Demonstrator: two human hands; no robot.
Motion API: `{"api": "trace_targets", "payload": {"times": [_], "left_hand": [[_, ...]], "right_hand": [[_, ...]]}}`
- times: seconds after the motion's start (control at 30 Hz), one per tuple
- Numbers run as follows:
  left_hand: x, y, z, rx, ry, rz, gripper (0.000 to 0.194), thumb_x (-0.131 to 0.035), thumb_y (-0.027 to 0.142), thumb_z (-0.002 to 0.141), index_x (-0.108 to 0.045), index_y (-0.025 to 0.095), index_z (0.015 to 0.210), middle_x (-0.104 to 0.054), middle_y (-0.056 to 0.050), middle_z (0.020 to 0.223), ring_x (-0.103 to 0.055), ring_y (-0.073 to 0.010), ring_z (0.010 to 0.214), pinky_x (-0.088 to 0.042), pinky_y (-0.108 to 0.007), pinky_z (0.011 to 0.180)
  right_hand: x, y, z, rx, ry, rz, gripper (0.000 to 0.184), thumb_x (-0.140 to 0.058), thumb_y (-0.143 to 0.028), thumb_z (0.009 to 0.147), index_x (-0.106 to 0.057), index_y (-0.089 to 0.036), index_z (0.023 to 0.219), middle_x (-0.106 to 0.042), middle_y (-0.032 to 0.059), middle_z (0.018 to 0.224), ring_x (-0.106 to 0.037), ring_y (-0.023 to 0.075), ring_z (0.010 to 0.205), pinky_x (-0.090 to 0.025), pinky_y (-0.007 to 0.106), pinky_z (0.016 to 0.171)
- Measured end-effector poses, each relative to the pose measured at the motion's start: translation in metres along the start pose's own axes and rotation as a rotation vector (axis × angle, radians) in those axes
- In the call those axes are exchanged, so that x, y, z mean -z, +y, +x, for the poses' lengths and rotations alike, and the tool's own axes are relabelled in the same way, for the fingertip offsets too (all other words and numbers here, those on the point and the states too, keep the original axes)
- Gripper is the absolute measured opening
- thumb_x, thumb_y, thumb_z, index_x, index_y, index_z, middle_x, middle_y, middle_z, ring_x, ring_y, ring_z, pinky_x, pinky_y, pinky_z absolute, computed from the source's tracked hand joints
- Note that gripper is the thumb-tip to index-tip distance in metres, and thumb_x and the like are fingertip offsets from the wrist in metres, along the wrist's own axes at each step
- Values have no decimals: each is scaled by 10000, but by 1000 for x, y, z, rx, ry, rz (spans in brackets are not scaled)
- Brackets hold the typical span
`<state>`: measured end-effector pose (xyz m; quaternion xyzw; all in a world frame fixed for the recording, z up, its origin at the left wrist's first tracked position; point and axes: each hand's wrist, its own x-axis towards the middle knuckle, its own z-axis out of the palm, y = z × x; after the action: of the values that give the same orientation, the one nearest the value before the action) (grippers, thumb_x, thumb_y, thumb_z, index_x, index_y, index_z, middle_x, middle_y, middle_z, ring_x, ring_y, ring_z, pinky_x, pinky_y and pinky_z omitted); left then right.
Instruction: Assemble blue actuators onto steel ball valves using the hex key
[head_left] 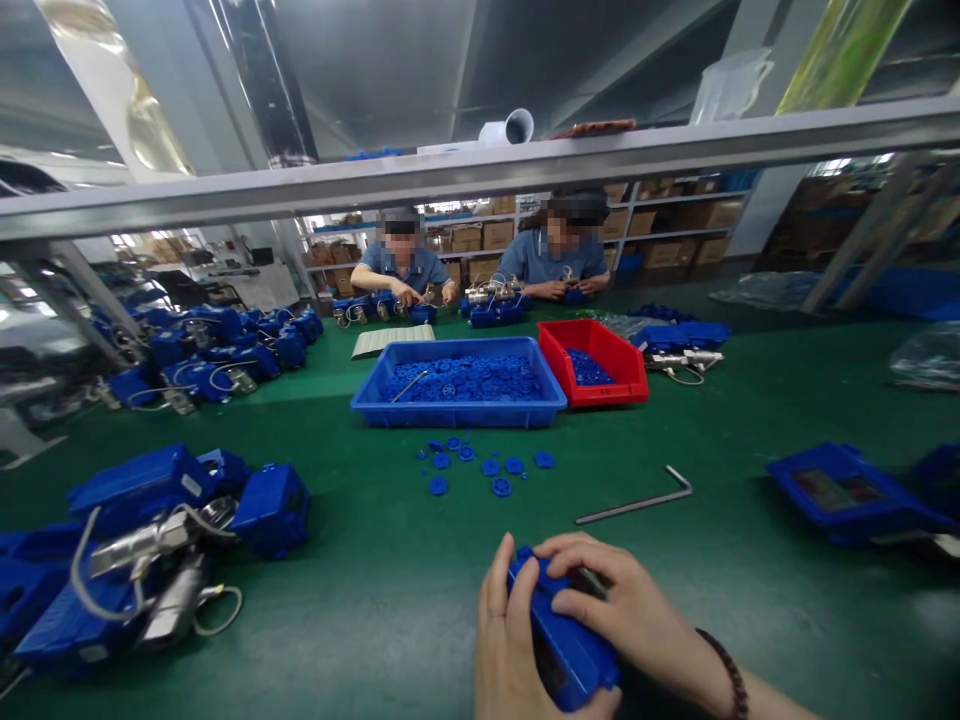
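A blue plastic housing (574, 645) is tilted between my hands close to the front of the green table (390, 540). My left hand (510, 630) wraps around its left side and near end, fingers along the edge. My right hand (630, 595) closes over its far end from the right, with thumb and fingertips on the top. Under the right fingers, whatever small part sits there is mostly hidden. Beyond my hands lies an L-shaped hex key (637, 503), and several small blue plastic wheels (501, 487) are scattered to its left.
A blue tray (457, 412) and a red bin (607, 393) hold many small blue parts. Blue units with metal fittings (150, 550) are piled at left; another blue unit (847, 490) lies right. A metal shelf bar (480, 172) crosses above. Two people (401, 265) work opposite.
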<state>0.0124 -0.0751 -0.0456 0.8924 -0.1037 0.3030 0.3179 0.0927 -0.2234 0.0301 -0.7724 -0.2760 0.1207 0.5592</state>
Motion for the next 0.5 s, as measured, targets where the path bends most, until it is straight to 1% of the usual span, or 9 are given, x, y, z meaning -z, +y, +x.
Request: {"api": "trace_targets", "payload": {"times": [0.1, 0.17, 0.23, 0.3, 0.33, 0.4, 0.43, 0.5], "left_hand": [[3, 5, 1, 23, 7, -8, 1039, -784, 287, 549, -229, 167, 1420, -291, -220, 1473, -404, -355, 1310, -486, -490, 980], [2, 10, 2, 60, 32, -11, 1072, -812, 263, 490, -254, 181, 1402, -297, -220, 1468, -411, -363, 1301, -480, -505, 983], [0, 15, 3, 100, 57, -13, 1089, -852, 270, 407, -328, 205, 1360, -321, -213, 1458, -431, -385, 1277, -482, -524, 974], [-1, 18, 5, 120, 94, -20, 1063, -882, 356, 366, -415, 236, 1313, -385, -186, 1433, -456, -401, 1249, -478, -536, 973], [-2, 19, 6, 117, 104, -24, 1028, -879, 433, 385, -447, 251, 1300, -427, -163, 1413, -468, -396, 1239, -477, -528, 978], [-4, 18, 7, 108, 110, -28, 954, -825, 566, 473, -464, 274, 1307, -497, -114, 1372, -482, -373, 1236, -469, -503, 1002], [-5, 16, 7, 93, 113, -22, 927, -788, 611, 512, -460, 277, 1312, -523, -98, 1352, -488, -364, 1234, -471, -498, 1005], [-8, 13, 8, 67, 117, 20, 891, -742, 643, 541, -454, 280, 1301, -549, -85, 1327, -500, -363, 1224, -484, -517, 986]], "right_hand": [[-9, 6, -4, 96, 59, -106, 304, -574, -487, 856, -748, -249, 927, -634, 100, 1069, -579, 260, 1024, -467, 396, 927], [-10, 8, -3, 143, 61, -149, 322, -513, -490, 890, -751, -282, 949, -640, 92, 1079, -584, 257, 1025, -467, 396, 934], [-8, 7, 0, 112, 25, -151, 318, -525, -506, 875, -759, -292, 899, -643, 83, 1100, -590, 264, 1028, -469, 396, 939], [-3, 7, 7, 43, -44, -124, 303, -580, -526, 832, -762, -284, 827, -640, 77, 1118, -585, 277, 1052, -464, 391, 951], [0, 7, 11, 20, -85, -100, 302, -609, -535, 808, -760, -273, 792, -638, 77, 1118, -581, 282, 1061, -463, 383, 953], [5, 7, 20, 11, -176, -33, 326, -659, -554, 762, -746, -240, 736, -645, 88, 1078, -590, 284, 1042, -478, 361, 928], [7, 6, 24, 21, -223, 9, 347, -677, -563, 743, -736, -222, 726, -651, 94, 1033, -606, 280, 1001, -497, 348, 891], [9, 4, 32, 48, -291, 78, 375, -699, -569, 719, -715, -195, 729, -656, 93, 938, -632, 263, 904, -527, 319, 807]]}}
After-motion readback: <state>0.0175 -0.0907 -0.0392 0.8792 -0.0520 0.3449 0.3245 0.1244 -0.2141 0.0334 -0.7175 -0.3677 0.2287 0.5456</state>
